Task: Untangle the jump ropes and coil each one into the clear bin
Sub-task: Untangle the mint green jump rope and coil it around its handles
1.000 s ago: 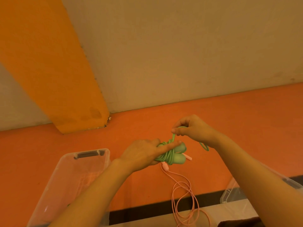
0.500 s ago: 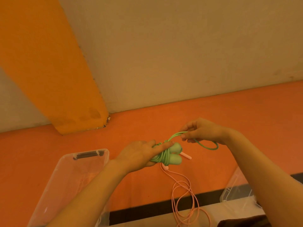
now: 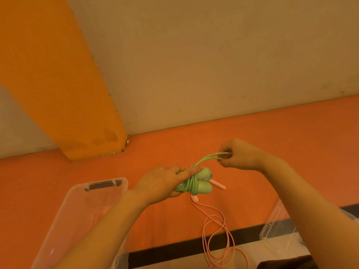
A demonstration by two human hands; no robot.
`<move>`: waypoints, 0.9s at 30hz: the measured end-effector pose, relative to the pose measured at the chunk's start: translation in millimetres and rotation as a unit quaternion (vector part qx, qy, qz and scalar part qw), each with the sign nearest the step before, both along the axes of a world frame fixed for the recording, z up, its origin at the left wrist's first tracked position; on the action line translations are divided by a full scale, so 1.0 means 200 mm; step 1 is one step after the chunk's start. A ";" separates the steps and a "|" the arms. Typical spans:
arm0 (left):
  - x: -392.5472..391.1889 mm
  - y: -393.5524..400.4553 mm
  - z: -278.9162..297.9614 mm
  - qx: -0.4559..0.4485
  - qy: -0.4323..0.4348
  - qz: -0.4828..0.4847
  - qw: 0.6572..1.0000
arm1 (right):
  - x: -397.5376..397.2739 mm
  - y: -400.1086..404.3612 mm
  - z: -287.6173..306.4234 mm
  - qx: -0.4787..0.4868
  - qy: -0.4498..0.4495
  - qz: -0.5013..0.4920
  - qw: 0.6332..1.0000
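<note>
My left hand (image 3: 165, 181) grips a bundled green jump rope (image 3: 196, 183), its cord wound around the two green handles, with the forefinger laid straight along the top. My right hand (image 3: 237, 154) pinches a loop of the green cord, stretched up and to the right from the bundle. A pink jump rope (image 3: 217, 230) hangs below the bundle in loose loops, its pink handles (image 3: 218, 184) poking out beside the green ones. The clear bin (image 3: 77, 216) stands at lower left, under my left forearm.
A second clear container (image 3: 275, 228) sits at lower right, partly hidden by my right arm. An orange floor meets a beige wall behind, with an orange pillar (image 3: 58, 84) at the left. A black strip and a pale surface (image 3: 252, 249) run along the bottom.
My right hand has moved to the right and pulled the green loop taut away from the bundle. My left hand holds the bundle in about the same place.
</note>
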State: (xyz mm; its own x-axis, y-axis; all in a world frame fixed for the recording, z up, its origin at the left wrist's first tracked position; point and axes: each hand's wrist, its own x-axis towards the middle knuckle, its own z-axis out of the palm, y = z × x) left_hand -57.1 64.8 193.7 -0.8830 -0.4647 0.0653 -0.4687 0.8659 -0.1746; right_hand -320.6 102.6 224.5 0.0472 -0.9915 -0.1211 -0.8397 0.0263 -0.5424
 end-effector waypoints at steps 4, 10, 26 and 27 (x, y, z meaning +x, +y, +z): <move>0.02 -0.01 0.00 0.000 0.019 0.008 1.000 | 0.01 0.00 -0.01 -0.049 0.085 0.012 0.995; 0.03 -0.02 0.00 0.009 0.038 0.017 0.999 | -0.02 -0.01 -0.02 -0.095 -0.027 -0.015 0.995; 0.04 -0.03 0.02 0.016 0.071 0.016 0.997 | -0.04 0.00 -0.04 -0.113 -0.309 -0.095 0.940; 0.03 -0.02 0.02 0.011 0.067 0.007 0.998 | -0.04 -0.01 -0.05 -0.116 -0.313 -0.104 0.937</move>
